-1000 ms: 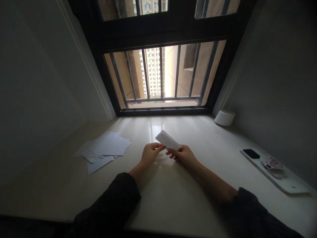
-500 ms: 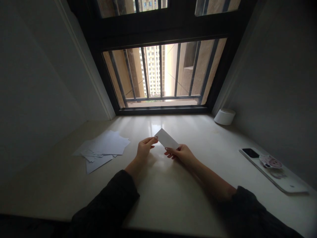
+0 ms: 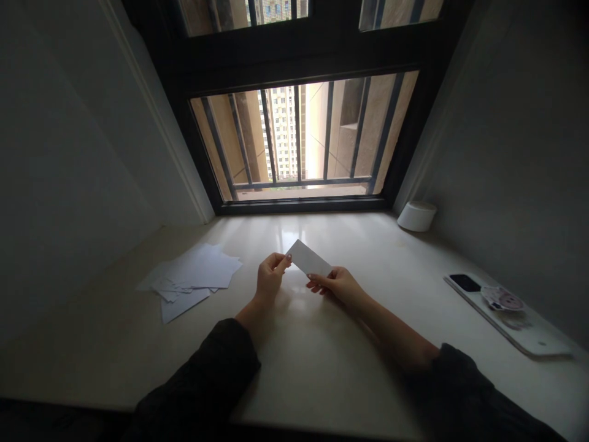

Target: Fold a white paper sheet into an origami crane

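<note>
A small rectangular piece of white paper (image 3: pixel 309 256) is held up slantwise above the pale sill, between my two hands. My left hand (image 3: pixel 271 274) pinches its left corner with thumb and fingers. At the lower right end, my right hand (image 3: pixel 335 283) grips it, thumb on top and the other fingers curled underneath. To the left, a loose pile of white paper sheets (image 3: pixel 197 269) lies on the sill, some small cut or torn pieces among them.
The pale window sill (image 3: pixel 294 374) spreads under both arms. At right lies a white phone (image 3: pixel 529 334) with a cartoon grip on its back. A white round object (image 3: pixel 416 217) stands by the right wall. Behind is a dark-framed window (image 3: pixel 294 207) with bars outside.
My left hand has turned slightly more upright at the paper's corner, and the paper is tilted a little differently. My right hand keeps its hold.
</note>
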Tool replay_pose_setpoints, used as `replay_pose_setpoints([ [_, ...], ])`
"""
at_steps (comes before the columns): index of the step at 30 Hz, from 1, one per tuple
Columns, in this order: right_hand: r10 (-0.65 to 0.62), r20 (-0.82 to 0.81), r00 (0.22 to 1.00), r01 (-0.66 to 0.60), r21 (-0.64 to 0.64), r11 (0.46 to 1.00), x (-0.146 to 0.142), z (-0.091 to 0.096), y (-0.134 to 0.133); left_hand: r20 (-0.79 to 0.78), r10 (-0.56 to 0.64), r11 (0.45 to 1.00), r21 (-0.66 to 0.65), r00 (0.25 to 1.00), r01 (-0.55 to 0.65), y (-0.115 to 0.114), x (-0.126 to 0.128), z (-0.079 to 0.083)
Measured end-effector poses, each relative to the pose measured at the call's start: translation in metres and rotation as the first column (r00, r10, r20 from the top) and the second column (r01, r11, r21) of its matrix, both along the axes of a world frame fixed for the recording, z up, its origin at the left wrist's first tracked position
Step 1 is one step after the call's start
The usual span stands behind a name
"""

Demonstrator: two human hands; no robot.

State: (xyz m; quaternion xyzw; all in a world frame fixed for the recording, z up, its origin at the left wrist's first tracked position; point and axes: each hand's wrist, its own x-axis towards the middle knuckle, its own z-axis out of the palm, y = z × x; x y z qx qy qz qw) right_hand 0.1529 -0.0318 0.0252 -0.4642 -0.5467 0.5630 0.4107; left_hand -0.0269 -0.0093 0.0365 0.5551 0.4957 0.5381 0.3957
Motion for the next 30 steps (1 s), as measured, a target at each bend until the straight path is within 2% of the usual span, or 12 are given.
replay_pose_setpoints([
  [8,0.017,-0.011,1.0,-0.017,-0.021,1.0,-0.001,-0.002,0.0,0.205,0.015,0.994,-0.113,0.979,0.009,-0.004,0.01,-0.005],
  [11,0.022,-0.017,1.0,-0.022,-0.014,1.0,0.0,-0.002,0.001,0.193,0.035,0.992,-0.122,0.981,-0.011,-0.007,0.012,-0.005],
  [17,-0.023,-0.051,0.998,0.023,0.003,1.0,-0.001,0.0,0.001,0.082,0.095,0.995,-0.046,0.992,-0.091,-0.012,0.011,0.0],
  [23,-0.018,-0.09,0.996,0.026,0.086,0.996,-0.003,-0.002,0.002,0.15,0.193,0.976,-0.134,0.97,-0.174,-0.006,0.009,-0.004],
  [25,-0.036,-0.089,0.995,0.046,0.118,0.992,-0.001,-0.004,0.003,0.194,0.271,0.956,-0.167,0.943,-0.24,-0.001,0.004,-0.006],
  [27,-0.057,-0.086,0.995,0.07,0.161,0.984,0.002,-0.005,0.005,0.175,0.275,0.96,-0.11,0.945,-0.259,0.002,0.0,-0.007],
  [30,-0.106,-0.065,0.992,0.118,0.218,0.969,0.006,-0.004,0.008,0.035,0.177,0.982,0.054,0.984,-0.179,-0.002,0.0,-0.006],
])
